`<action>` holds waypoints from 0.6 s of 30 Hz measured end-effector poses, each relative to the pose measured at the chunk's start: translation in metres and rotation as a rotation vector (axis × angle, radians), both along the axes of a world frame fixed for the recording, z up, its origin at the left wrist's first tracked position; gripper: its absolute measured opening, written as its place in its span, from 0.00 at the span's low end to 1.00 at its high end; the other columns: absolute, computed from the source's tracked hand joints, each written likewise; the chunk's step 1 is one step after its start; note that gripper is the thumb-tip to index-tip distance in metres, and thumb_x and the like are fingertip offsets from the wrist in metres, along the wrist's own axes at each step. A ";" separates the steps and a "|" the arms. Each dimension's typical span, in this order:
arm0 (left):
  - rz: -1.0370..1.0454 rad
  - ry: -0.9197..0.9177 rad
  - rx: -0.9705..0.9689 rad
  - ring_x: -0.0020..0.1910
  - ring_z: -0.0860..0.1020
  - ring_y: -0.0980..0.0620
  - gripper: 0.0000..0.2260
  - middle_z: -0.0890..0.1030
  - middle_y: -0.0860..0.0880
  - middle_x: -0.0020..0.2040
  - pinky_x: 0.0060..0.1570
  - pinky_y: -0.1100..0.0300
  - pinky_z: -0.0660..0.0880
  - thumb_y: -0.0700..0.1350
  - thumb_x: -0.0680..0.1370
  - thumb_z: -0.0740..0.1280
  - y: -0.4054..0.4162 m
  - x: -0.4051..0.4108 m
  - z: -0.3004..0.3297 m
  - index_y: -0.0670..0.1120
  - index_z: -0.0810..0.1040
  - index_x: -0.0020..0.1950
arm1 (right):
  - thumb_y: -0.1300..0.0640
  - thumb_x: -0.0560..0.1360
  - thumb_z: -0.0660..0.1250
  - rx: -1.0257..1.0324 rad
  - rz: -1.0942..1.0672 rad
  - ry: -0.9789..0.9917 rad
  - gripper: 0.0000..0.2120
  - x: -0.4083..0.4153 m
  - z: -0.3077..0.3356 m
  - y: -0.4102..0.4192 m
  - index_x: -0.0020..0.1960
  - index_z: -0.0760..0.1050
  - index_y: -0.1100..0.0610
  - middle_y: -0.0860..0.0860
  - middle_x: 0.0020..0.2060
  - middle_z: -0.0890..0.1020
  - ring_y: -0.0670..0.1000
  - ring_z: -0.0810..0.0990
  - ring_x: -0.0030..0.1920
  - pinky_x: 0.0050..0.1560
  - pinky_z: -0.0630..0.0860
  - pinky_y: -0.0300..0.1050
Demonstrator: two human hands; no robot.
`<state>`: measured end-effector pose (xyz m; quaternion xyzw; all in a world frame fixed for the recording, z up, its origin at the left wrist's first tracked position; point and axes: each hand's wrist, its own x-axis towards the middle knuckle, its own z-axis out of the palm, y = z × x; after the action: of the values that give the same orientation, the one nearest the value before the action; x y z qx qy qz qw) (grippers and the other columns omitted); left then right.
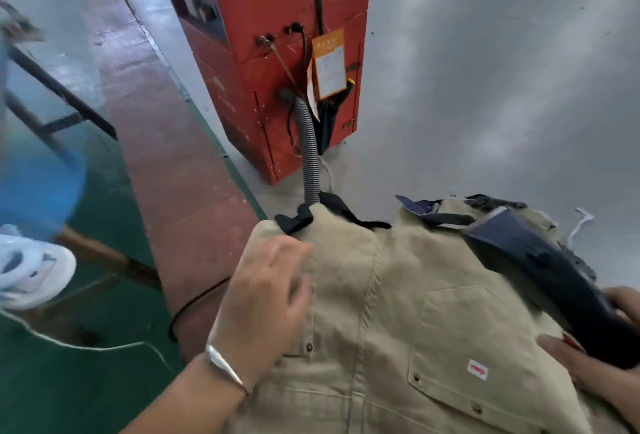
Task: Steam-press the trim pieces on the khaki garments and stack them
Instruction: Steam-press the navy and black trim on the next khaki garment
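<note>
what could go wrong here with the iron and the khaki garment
The right hand grips the dark steam iron while the left hand lies flat on the khaki garment; a pass leftward could likely scald its fingers. The grey hose rises at the garment's edge and might snag the cloth.

Right hand (595, 357) cut by frame edge; blue object (38, 191) at left blurred

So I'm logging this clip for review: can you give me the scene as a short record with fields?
garment: khaki shirt, spread flat, pocket up
left hand: rests on shirt, fingers relaxed
right hand: grips dark steamer
steamer: lies over the shirt's right side
hose: grey, runs to red machine
pocket sticker: white, red mark
</note>
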<state>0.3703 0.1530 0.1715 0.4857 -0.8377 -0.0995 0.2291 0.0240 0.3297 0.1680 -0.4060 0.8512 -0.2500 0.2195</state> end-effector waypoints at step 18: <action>-0.691 -0.449 -0.128 0.21 0.72 0.54 0.07 0.75 0.54 0.29 0.17 0.64 0.56 0.47 0.62 0.64 0.090 -0.149 0.008 0.49 0.81 0.34 | 0.45 0.65 0.79 -0.073 -0.053 0.140 0.16 0.056 0.052 -0.032 0.45 0.73 0.43 0.39 0.33 0.78 0.43 0.77 0.37 0.36 0.71 0.44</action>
<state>0.2209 0.2434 0.1800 0.1706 -0.9850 -0.0100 0.0236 0.0800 0.2975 0.2198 -0.4075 0.8652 -0.2576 0.1377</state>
